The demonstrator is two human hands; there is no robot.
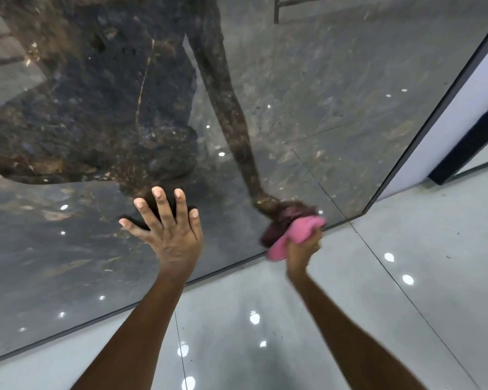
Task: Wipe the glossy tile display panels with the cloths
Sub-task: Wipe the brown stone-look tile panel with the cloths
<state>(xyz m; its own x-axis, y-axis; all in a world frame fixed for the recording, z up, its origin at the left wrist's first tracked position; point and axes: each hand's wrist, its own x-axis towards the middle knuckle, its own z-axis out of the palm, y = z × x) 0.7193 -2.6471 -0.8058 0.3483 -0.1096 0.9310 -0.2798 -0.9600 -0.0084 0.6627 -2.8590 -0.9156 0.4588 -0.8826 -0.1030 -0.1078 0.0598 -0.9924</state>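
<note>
**Inspector:** Item under review: the tile panel (293, 94), a dark, marble-patterned slab standing upright on the pale floor (406, 319). Where is the cloth?

**Assistant:** The pink cloth (296, 235) sits at the panel's bottom edge, near its lower right corner, pressed against the glossy face. The right hand (303, 249) has its grip curled around the bunched cloth from below. The view is motion-blurred there, so individual fingers cannot be separated.

**Inspector:** And the other hand?

**Assistant:** The left hand (169, 229) lies flat on the panel, left of the cloth, grip spread wide, holding nothing.

**Inspector:** Handling assessment?

**Assistant:** In my judgement the cloth is soft, light and limp; it wads easily and is best held bunched in the palm, as here, so a padded face meets the tile. The panel looks rigid, heavy and slick. Its polish mirrors the person and the ceiling lights, so a bare palm may leave smears, and a braced hand could slide. Edges appear thin; I would avoid leaning weight near them.

**Inspector:** Any brands, labels or writing?

**Assistant:** None legible on the panel, cloth or floor.
</note>
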